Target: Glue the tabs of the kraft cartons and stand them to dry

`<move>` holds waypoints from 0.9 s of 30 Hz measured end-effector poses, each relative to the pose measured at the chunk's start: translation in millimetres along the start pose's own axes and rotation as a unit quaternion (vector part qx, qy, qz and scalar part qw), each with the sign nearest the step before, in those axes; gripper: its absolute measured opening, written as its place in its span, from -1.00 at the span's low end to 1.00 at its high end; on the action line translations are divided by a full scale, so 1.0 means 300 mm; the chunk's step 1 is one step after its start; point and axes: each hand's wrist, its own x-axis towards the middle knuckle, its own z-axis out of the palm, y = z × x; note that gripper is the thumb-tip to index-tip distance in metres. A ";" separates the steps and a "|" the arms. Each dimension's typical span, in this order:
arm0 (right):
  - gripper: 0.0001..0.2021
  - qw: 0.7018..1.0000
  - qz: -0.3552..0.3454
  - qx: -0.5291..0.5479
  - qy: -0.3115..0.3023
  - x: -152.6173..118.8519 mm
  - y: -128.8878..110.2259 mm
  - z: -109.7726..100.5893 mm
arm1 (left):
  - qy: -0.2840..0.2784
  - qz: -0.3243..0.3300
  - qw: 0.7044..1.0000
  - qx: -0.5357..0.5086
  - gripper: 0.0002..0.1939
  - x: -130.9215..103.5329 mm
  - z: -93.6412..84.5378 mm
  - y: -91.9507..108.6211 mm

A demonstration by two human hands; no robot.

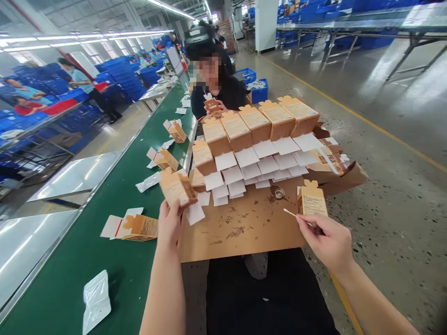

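My left hand [170,223] grips a small tan box [176,188], slightly blurred, above the left edge of the worktop [244,244]. My right hand [328,242] pinches a swab [290,213] between thumb and fingers, its white tip pointing left. Just beyond those fingers is a second box [314,200]; whether they touch it I cannot tell. Between my hands, brown stains spot the worktop near a small clear dish [279,193]. Behind the dish rises a pile of boxes [251,123], five across its top row, white flaps jutting toward me. To my left, opened boxes [143,228] and shiny white packets [97,300] lie along a green belt [129,274]. Across the pile, a co-worker [235,95] in dark clothing holds a brown box [213,106]. Blue crates [259,90] sit on the floor behind, beside a yellow line [335,102].
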 end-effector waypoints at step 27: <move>-0.77 0.974 -0.048 0.036 -0.217 -0.155 -0.157 0.363 | -0.054 -0.044 0.984 0.165 -0.29 -0.430 0.014 -0.174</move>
